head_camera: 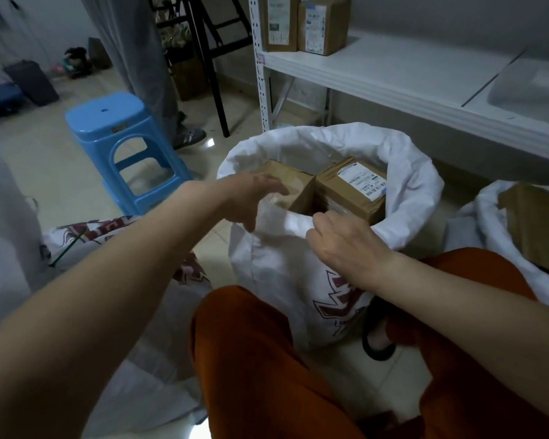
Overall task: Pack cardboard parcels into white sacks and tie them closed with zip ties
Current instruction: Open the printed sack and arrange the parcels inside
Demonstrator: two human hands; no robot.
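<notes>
Your left hand (pixel 254 198) and right hand (pixel 339 239) are both bare, with no gloves, rings or watch showing on either one. Your forearms are bare too, all the way back to the edge of the view, so no sleeve shows on either arm. Below your hands, you wear loose trousers (pixel 267 359) in a rusty orange-brown cloth, plain and without print, with soft folds over both knees. Beneath your right hand, between the two trouser legs, one foot shows in a black open slipper (pixel 377 340) with a rounded rim; the foot itself is bare inside it. No markings show on your clothing.
</notes>
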